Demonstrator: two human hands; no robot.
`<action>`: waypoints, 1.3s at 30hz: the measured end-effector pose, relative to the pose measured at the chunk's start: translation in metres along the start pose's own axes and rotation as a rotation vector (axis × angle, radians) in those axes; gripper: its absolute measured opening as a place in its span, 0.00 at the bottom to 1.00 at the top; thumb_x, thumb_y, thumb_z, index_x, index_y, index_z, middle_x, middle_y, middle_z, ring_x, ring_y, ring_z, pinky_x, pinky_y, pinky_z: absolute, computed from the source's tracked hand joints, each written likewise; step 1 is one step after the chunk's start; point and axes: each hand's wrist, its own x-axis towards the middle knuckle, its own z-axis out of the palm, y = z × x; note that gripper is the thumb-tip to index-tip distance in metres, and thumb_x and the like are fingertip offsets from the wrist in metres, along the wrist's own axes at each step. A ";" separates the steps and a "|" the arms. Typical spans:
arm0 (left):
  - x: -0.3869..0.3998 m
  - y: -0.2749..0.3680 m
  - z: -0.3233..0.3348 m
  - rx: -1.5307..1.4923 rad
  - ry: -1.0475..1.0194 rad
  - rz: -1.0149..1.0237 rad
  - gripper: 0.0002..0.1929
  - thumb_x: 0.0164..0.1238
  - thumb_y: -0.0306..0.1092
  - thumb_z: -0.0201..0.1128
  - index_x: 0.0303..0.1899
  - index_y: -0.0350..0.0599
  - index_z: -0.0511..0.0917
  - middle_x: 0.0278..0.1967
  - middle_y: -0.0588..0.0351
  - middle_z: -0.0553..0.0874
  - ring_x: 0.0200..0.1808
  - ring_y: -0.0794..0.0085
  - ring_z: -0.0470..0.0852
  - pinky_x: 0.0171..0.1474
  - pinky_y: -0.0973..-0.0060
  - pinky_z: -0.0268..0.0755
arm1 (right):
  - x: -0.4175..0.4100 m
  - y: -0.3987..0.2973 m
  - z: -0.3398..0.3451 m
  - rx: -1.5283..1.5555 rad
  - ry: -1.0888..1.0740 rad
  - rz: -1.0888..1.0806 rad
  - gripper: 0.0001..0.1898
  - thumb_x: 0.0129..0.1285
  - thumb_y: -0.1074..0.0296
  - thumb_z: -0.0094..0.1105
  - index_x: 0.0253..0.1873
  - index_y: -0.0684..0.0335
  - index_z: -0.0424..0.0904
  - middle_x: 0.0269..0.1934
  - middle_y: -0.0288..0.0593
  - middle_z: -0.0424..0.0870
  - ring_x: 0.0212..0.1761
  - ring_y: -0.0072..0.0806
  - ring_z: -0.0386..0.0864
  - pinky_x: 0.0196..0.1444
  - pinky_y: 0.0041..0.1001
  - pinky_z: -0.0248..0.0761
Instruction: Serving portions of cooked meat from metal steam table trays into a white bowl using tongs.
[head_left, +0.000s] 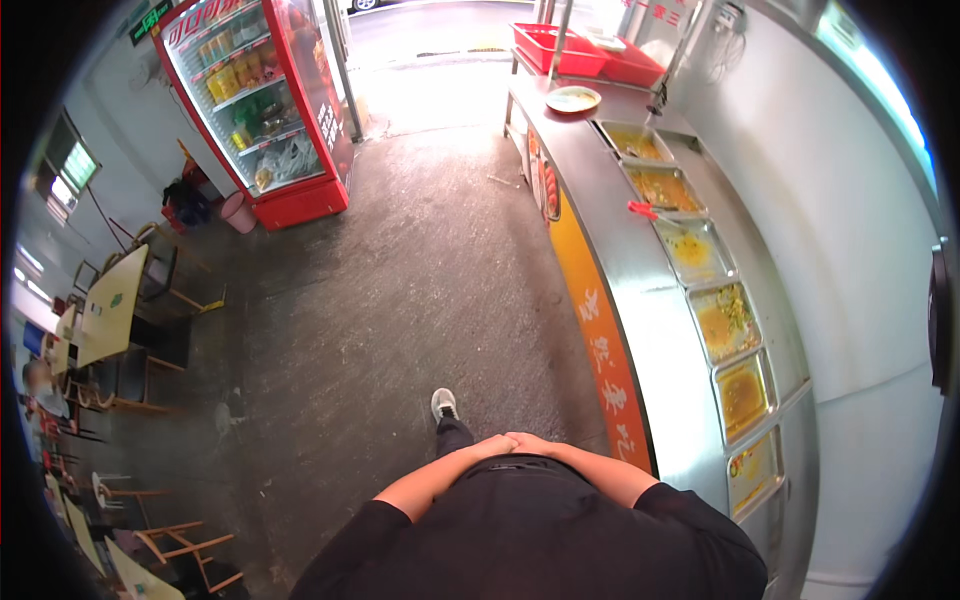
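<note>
At the bottom middle, my left hand (493, 446) and my right hand (529, 443) meet in front of my waist, against the black shirt. The fingers are clasped together, and no object shows in them. To the right of them runs a steel serving counter (634, 262) with a row of metal food trays. The nearest tray (754, 469) holds remains of food; others hold orange or yellow sauce. Red-handled tongs (643, 210) rest across one tray's edge. A round plate (573, 100) stands at the counter's far end.
A red drinks fridge (304, 202) with glass doors stands at the upper left, near a pink bin (238, 212). Tables (114, 304) and chairs line the left side, where a person (46, 390) sits. Red plastic crates (559, 51) are beyond the counter, beside the bright doorway.
</note>
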 end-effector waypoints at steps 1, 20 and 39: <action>0.002 0.002 -0.022 -0.011 0.014 0.015 0.20 0.66 0.43 0.54 0.48 0.38 0.85 0.48 0.39 0.87 0.55 0.55 0.84 0.55 0.60 0.72 | 0.017 -0.013 -0.008 -0.026 0.017 0.000 0.22 0.59 0.54 0.64 0.53 0.63 0.78 0.50 0.48 0.85 0.57 0.35 0.80 0.59 0.35 0.70; -0.035 0.031 -0.312 0.297 0.258 0.506 0.12 0.55 0.34 0.66 0.34 0.34 0.83 0.37 0.33 0.85 0.44 0.45 0.86 0.45 0.58 0.78 | 0.244 -0.217 -0.108 -0.412 -0.026 -0.010 0.18 0.58 0.62 0.57 0.51 0.64 0.76 0.48 0.58 0.84 0.54 0.54 0.81 0.55 0.43 0.73; 0.053 0.156 -0.422 0.398 0.432 0.343 0.16 0.53 0.38 0.71 0.39 0.37 0.84 0.36 0.36 0.86 0.42 0.56 0.89 0.44 0.64 0.78 | 0.321 -0.261 -0.295 -0.427 -0.139 -0.185 0.19 0.50 0.64 0.68 0.48 0.62 0.79 0.46 0.54 0.86 0.52 0.51 0.83 0.52 0.41 0.75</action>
